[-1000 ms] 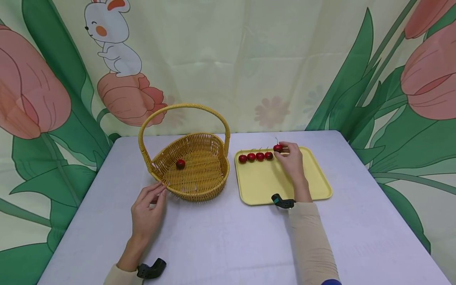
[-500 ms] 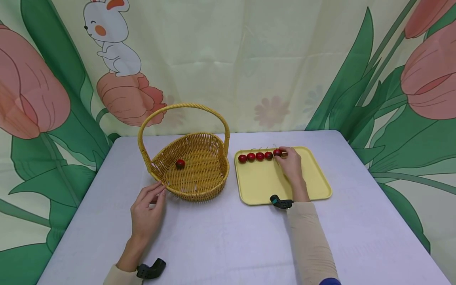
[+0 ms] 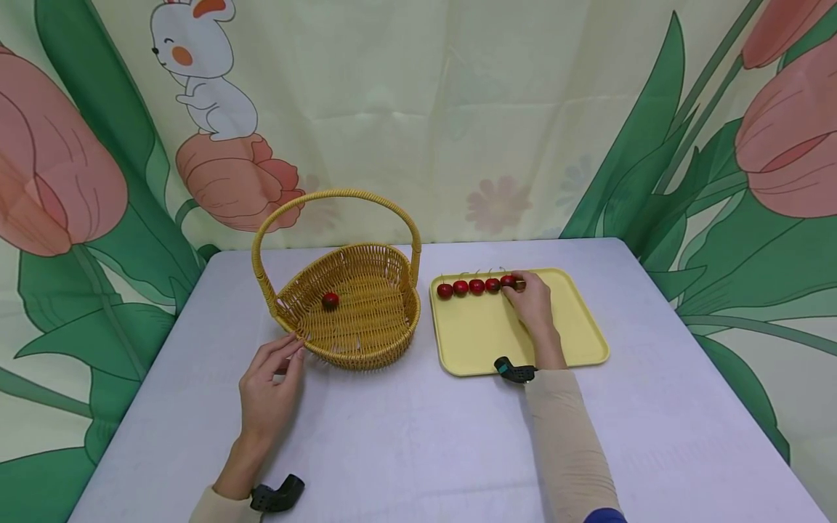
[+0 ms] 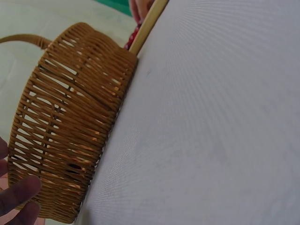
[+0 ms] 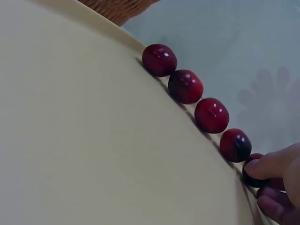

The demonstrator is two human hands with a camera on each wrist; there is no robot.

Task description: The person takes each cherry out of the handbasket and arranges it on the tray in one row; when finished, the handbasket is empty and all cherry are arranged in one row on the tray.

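Observation:
On the yellow tray (image 3: 497,334), several dark red cherries (image 3: 461,288) with thin stems form a row along the back edge. My right hand (image 3: 535,301) pinches the cherry (image 5: 253,180) at the row's right end, low at the tray; fingers partly cover it. The right wrist view shows it beside its neighbour (image 5: 235,145). One more cherry (image 3: 330,301) lies inside the woven basket (image 3: 366,356). At the basket's front left rim, my left hand (image 3: 268,396) holds the edge between thumb and fingers, which also appear low on the left of the left wrist view.
The basket's tall arched handle (image 3: 336,194) rises over it, just left of the tray. A white cloth covers the table (image 3: 418,450). Behind stands a printed curtain (image 3: 405,123) with tulips and a rabbit.
My right hand has lowered a cherry from above the tray's back edge to the right end of the row and still holds it. The left hand stays at the basket rim.

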